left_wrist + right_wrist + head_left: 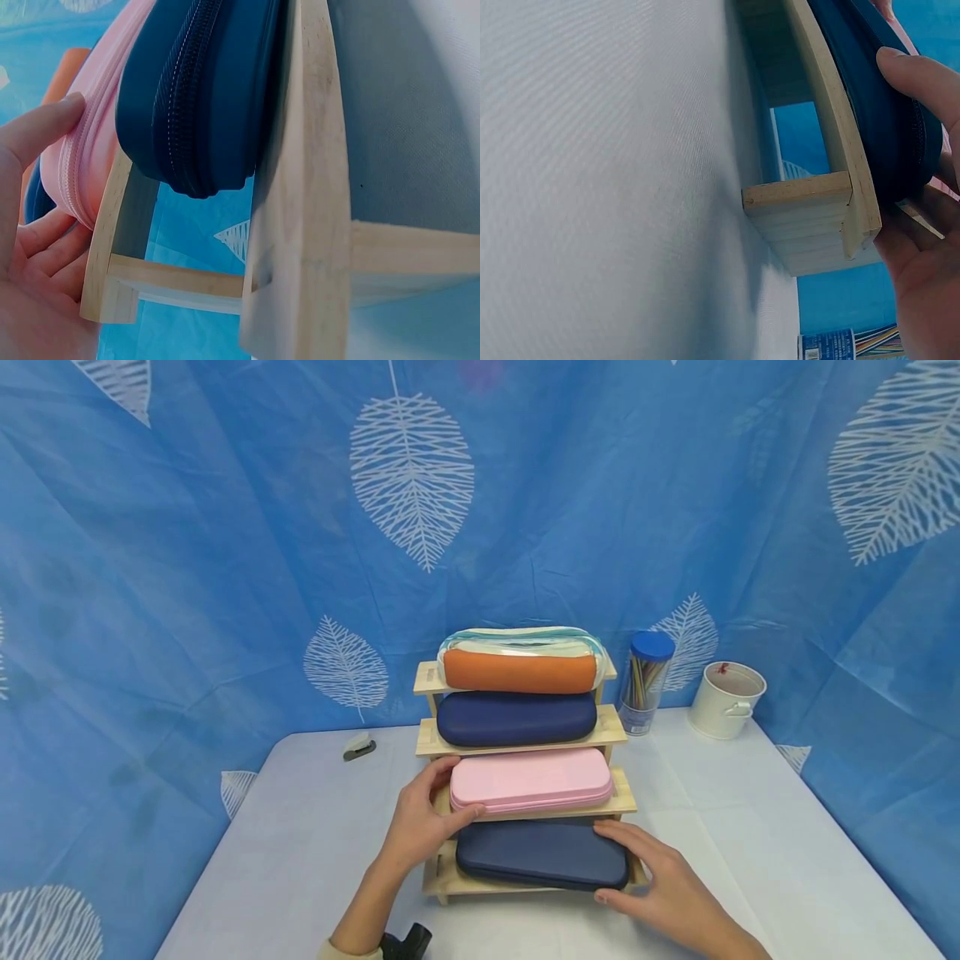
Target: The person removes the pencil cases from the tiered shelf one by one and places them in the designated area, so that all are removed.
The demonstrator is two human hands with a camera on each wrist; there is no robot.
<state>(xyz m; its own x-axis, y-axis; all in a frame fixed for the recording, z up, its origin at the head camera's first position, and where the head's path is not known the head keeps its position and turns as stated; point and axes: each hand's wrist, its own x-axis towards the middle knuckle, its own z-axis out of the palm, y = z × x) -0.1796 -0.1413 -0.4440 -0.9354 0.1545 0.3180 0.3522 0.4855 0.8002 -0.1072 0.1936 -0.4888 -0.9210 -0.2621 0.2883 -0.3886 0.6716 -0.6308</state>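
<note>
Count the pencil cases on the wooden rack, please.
5: clear case and orange case on top, blue case below, pink case third, dark case lowest.

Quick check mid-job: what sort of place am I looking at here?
Probably a staged tabletop set, not a real shop or office: a white cloth-covered table stands before a hung blue leaf-print curtain, with a stepped wooden display rack of zipped pencil cases and a clear blue-lidded tube of coloured pencils.
</note>
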